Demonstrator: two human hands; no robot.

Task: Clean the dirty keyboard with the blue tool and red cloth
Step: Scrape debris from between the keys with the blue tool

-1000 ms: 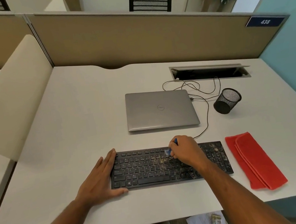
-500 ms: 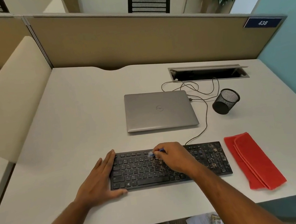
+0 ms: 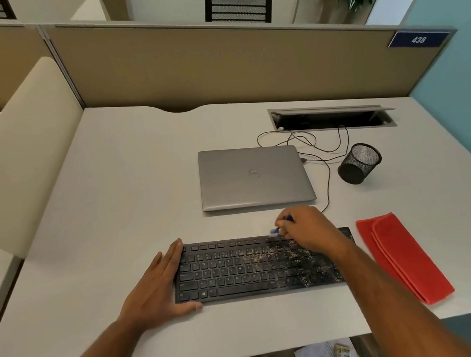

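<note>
My right hand is curled around the small blue cleaning tool, pinching it with the tip down at the far edge of the flat black keyboard, right of its middle; my left hand lies flat with straight fingers against the keyboard's left end, thumb along its near edge; pale crumbs speckle the keys from the centre to the right. Just right of the keyboard, apart from it, I see the folded red cloth lying on the pale grey desk; beyond the keyboard sits a closed silver laptop, with thin black cables trailing to the open cable slot; a black mesh cup stands to the laptop's right.
</note>
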